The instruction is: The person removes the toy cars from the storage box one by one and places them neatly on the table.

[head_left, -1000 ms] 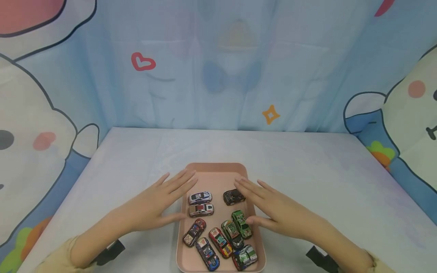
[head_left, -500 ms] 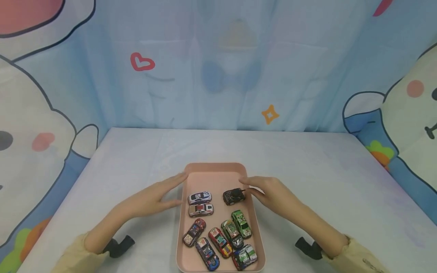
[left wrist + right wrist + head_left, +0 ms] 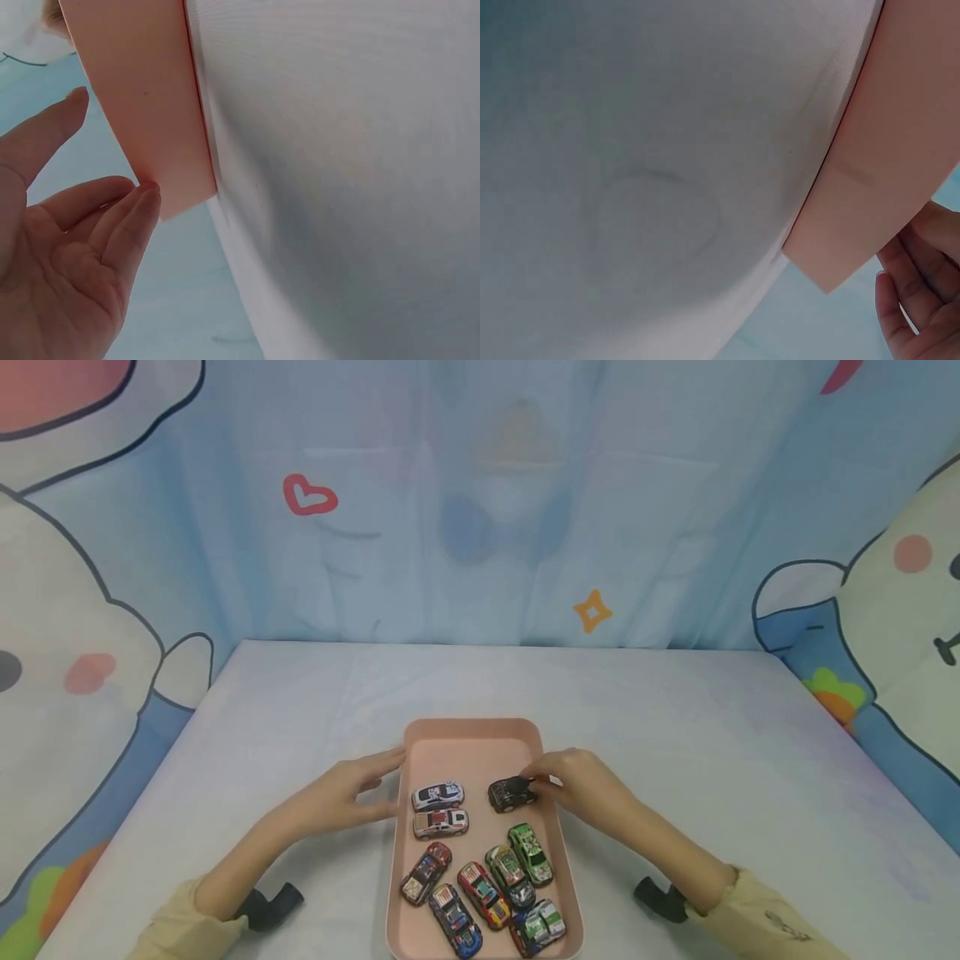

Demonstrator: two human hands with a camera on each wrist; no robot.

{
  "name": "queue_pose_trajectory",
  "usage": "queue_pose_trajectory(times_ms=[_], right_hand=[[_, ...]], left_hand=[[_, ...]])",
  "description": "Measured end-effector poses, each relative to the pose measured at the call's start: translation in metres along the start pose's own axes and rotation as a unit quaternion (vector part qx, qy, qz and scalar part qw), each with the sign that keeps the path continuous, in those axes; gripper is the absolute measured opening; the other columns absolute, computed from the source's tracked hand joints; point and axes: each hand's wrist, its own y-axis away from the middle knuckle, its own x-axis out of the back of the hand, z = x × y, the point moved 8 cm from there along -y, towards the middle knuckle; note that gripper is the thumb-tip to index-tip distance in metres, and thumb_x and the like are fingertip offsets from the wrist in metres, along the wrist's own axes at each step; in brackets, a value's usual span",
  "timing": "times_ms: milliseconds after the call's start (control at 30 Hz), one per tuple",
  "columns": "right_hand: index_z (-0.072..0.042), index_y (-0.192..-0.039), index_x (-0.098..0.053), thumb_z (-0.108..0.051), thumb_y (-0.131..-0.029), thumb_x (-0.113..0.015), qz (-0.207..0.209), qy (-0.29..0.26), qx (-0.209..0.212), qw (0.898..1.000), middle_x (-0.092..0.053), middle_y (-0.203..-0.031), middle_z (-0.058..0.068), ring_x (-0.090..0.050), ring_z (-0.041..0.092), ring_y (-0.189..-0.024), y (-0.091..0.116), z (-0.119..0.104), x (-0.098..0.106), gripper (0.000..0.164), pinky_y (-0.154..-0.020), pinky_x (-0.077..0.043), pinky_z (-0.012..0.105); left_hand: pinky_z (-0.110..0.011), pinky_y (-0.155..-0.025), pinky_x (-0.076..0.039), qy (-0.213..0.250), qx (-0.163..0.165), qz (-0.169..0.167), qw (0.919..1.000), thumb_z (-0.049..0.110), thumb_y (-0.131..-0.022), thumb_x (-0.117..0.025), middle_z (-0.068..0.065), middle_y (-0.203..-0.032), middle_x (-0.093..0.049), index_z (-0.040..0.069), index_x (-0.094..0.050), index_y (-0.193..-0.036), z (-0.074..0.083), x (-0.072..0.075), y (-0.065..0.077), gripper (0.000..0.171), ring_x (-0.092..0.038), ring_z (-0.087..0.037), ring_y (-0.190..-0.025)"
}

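Observation:
A pink tray holds several small die-cast toy cars. My right hand reaches over the tray's right rim, thumb and index finger pinching the right end of a black toy car; the fingertips partly hide that end. In the right wrist view the tips disappear behind the tray wall. My left hand rests at the tray's left side, holding nothing, its fingertips right at the rim. The left wrist view shows those fingers against the outer wall, the thumb apart from them.
Left of the black car lie a white-and-blue car and a white-and-red car. Nearer are a bright green car, a red-and-yellow car and several others. A white cloth covers the table; a printed curtain hangs behind.
Both hands have come down from above the tray. The left has drawn back to the left rim; the right has moved in from the right rim onto the black toy car.

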Motion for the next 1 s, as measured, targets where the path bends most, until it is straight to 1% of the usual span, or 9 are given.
queue_pose_trajectory(times_ms=[133,300,367,467,633,733,833,900,1000], right_hand=[[-0.007,-0.094,-0.073,-0.004,-0.076,-0.076,-0.007,0.003,0.009,1.0,-0.069,-0.088,-0.001,-0.063,0.01,-0.076,-0.003,-0.003,-0.003,0.019,-0.066,-0.055,0.023],[-0.005,-0.097,-0.072,-0.004,-0.075,-0.077,-0.026,0.002,0.035,0.999,-0.07,-0.093,0.002,-0.065,0.015,-0.083,-0.007,-0.007,-0.009,0.023,-0.072,-0.056,0.027],[-0.005,-0.097,-0.072,-0.004,-0.074,-0.077,-0.032,0.002,0.033,0.999,-0.07,-0.092,0.002,-0.065,0.015,-0.085,-0.008,-0.008,-0.012,0.023,-0.074,-0.056,0.027],[-0.006,-0.096,-0.072,-0.004,-0.075,-0.077,-0.031,0.012,0.027,0.999,-0.07,-0.092,0.002,-0.066,0.015,-0.085,-0.01,-0.009,-0.015,0.022,-0.075,-0.056,0.027],[-0.007,-0.096,-0.072,-0.007,-0.077,-0.076,-0.022,0.013,0.032,0.999,-0.07,-0.093,0.001,-0.065,0.016,-0.086,-0.012,-0.015,-0.015,0.02,-0.075,-0.056,0.028],[-0.008,-0.098,-0.071,-0.007,-0.077,-0.076,-0.002,-0.01,0.025,1.0,-0.07,-0.095,0.002,-0.066,0.015,-0.087,-0.013,-0.016,-0.007,0.021,-0.074,-0.056,0.027],[-0.007,-0.099,-0.071,-0.005,-0.077,-0.076,0.031,-0.028,0.012,0.999,-0.07,-0.095,0.003,-0.066,0.017,-0.086,-0.014,-0.01,0.01,0.023,-0.072,-0.057,0.029],[-0.006,-0.1,-0.071,-0.003,-0.077,-0.076,0.055,-0.031,0.0,0.998,-0.069,-0.095,0.004,-0.066,0.018,-0.085,-0.014,-0.002,0.023,0.024,-0.071,-0.057,0.032],[-0.004,-0.099,-0.072,-0.003,-0.076,-0.076,0.081,-0.008,-0.024,0.996,-0.069,-0.094,0.006,-0.065,0.022,-0.086,-0.011,0.018,0.041,0.023,-0.071,-0.057,0.037]], left_hand=[[-0.037,-0.096,-0.045,0.001,0.0,0.002,1.0,0.014,-0.082,-0.073,-0.02,-0.146,-0.028,-0.003,-0.035,-0.142,0.001,-0.002,-0.002,0.073,-0.033,-0.034,-0.13],[-0.035,-0.095,-0.046,0.007,-0.003,0.008,0.9999,0.013,-0.081,-0.074,-0.022,-0.146,-0.029,-0.005,-0.036,-0.14,-0.001,-0.003,-0.002,0.073,-0.035,-0.036,-0.129],[-0.036,-0.094,-0.046,0.012,-0.007,0.008,0.9999,0.012,-0.081,-0.075,-0.023,-0.145,-0.029,-0.006,-0.035,-0.14,0.0,-0.003,-0.002,0.073,-0.035,-0.037,-0.129],[-0.036,-0.095,-0.045,0.031,-0.005,0.005,0.9995,0.012,-0.08,-0.075,-0.023,-0.146,-0.027,-0.007,-0.034,-0.14,-0.001,-0.003,-0.003,0.074,-0.034,-0.037,-0.129],[-0.034,-0.096,-0.044,0.047,0.009,0.0,0.9988,0.013,-0.08,-0.075,-0.02,-0.147,-0.025,-0.006,-0.033,-0.141,-0.003,-0.004,-0.002,0.077,-0.032,-0.034,-0.13],[-0.033,-0.095,-0.045,0.047,0.013,-0.001,0.9988,0.014,-0.079,-0.076,-0.019,-0.148,-0.025,-0.005,-0.033,-0.141,-0.005,-0.004,-0.001,0.077,-0.032,-0.034,-0.13],[-0.033,-0.095,-0.045,0.048,0.014,0.001,0.9988,0.013,-0.079,-0.076,-0.019,-0.148,-0.025,-0.005,-0.033,-0.141,-0.006,-0.004,0.0,0.077,-0.033,-0.034,-0.13],[-0.033,-0.094,-0.046,0.05,0.012,0.003,0.9987,0.012,-0.079,-0.076,-0.02,-0.148,-0.025,-0.005,-0.033,-0.141,-0.006,-0.004,0.0,0.077,-0.034,-0.034,-0.129],[-0.033,-0.093,-0.046,0.054,0.01,0.005,0.9985,0.011,-0.079,-0.076,-0.021,-0.147,-0.024,-0.006,-0.032,-0.141,-0.006,-0.004,0.0,0.078,-0.037,-0.035,-0.127]])
